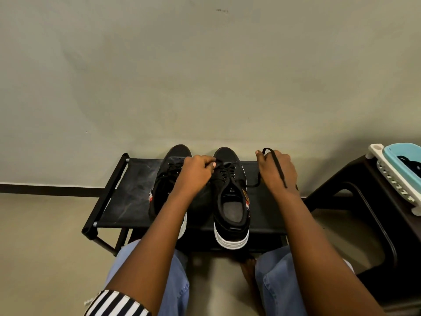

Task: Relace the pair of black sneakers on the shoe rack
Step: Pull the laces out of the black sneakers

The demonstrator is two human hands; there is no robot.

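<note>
Two black sneakers with white soles stand side by side on the black shoe rack (134, 192), toes toward the wall. My left arm partly covers the left sneaker (169, 176). The right sneaker (230, 201) shows its open mouth and laced eyelets. My left hand (196, 173) pinches the lace at the upper eyelets of the right sneaker. To the right of that shoe my right hand (276, 172) grips a black shoelace (276, 166), which loops over the hand and trails back toward the shoe.
A dark stool (355, 179) stands to the right of the rack and carries a blue and white basket (396, 169) with something black inside. The wall rises right behind the rack. My knees in blue jeans are below the rack's front edge.
</note>
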